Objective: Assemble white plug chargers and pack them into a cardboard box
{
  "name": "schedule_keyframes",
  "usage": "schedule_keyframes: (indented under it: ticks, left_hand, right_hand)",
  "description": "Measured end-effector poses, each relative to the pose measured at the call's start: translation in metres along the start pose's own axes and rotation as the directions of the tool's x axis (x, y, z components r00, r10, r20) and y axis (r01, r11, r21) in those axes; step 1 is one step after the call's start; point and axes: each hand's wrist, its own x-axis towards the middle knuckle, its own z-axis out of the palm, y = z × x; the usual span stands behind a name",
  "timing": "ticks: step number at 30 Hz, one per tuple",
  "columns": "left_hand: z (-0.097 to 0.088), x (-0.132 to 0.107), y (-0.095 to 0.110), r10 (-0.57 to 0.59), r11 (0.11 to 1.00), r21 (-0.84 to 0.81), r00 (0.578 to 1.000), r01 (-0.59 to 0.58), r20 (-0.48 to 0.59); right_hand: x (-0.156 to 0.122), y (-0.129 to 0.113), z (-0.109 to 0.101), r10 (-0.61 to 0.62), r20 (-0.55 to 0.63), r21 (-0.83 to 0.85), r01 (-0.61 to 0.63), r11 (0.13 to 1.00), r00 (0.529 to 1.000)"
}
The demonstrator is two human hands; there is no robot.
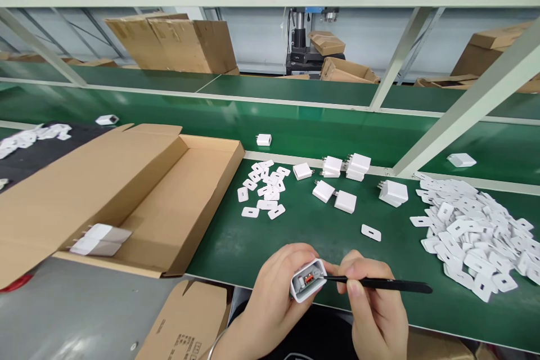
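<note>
My left hand [276,287] is closed around a white charger body [307,281] whose open end shows an orange port. My right hand [371,298] pinches a thin black tool [379,284], its tip touching the charger's open end. Both hands hover over the near edge of the green work mat [236,247]. A single white cover plate [371,232] lies on the mat just beyond my right hand.
A big heap of white cover plates [476,230] lies at right, a smaller scatter [264,191] at centre. Several white chargers [341,183] sit behind. An open cardboard box [126,197] at left holds two chargers [99,239]. A green conveyor [295,124] runs beyond.
</note>
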Motion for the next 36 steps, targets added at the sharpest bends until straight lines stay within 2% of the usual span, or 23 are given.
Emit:
schedule_keyframes:
  ticks: [5, 16, 21, 31, 36]
  left_hand:
    - [-0.001, 0.001, 0.002, -0.009, 0.998, -0.064, 1.000, 0.009, -0.002]
    - [-0.002, -0.002, 0.005, -0.013, 0.998, -0.062, 1.000, 0.013, -0.001]
    - [-0.006, -0.002, 0.008, -0.031, 0.999, -0.044, 0.999, 0.032, 0.023]
    - [-0.012, 0.000, 0.012, -0.137, 0.991, 0.009, 0.989, 0.137, 0.058]
    - [-0.011, 0.000, 0.012, -0.150, 0.989, 0.010, 0.987, 0.150, 0.050]
  right_hand:
    - [0.000, -0.002, 0.001, 0.011, 0.003, 0.026, -0.011, 1.000, 1.000]
    - [-0.001, -0.003, 0.000, 0.040, 0.019, 0.075, -0.041, 0.996, 0.999]
    - [0.000, -0.004, -0.003, 0.019, 0.080, 0.025, -0.021, 0.999, 0.997]
    - [-0.003, -0.001, -0.007, -0.013, 0.160, -0.010, 0.015, 1.000, 0.987]
    - [0.000, -0.001, -0.003, -0.038, 0.143, -0.033, 0.043, 0.999, 0.989]
